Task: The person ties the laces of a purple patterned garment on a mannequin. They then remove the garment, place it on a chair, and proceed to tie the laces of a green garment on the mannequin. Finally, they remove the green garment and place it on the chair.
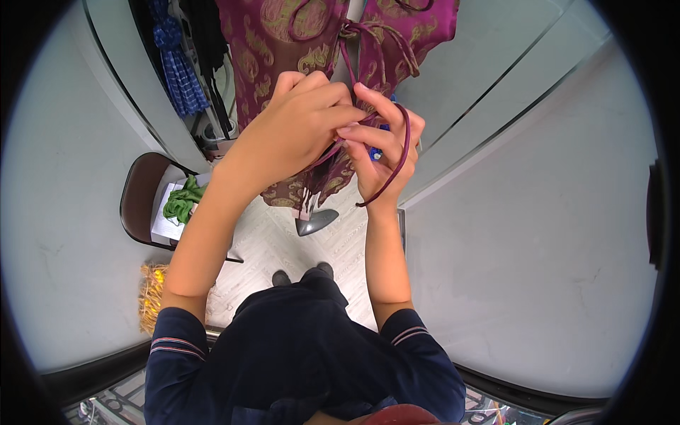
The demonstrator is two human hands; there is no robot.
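Observation:
A purple brocade garment (255, 58) with gold paisley figures hangs in front of me, its front edges parted. Thin purple fabric cord ties (408, 143) run from it. My left hand (313, 117) pinches a cord at the garment's front; its curled fingers hide part of the cord. Close beside it, my right hand (388, 143) holds the cord between thumb and fingers, and a loop of it hangs over the back of that hand. Above both hands, another pair of ties is knotted in a bow (350, 29) with trailing loops.
A brown folding chair (146, 199) at left holds papers and a green cloth (183, 199). Behind it hang a blue checked cloth (178, 64) and black clothing (204, 37). A grey metal stand base (316, 222) shows under the garment. Straw-like material (151, 297) lies near my left elbow.

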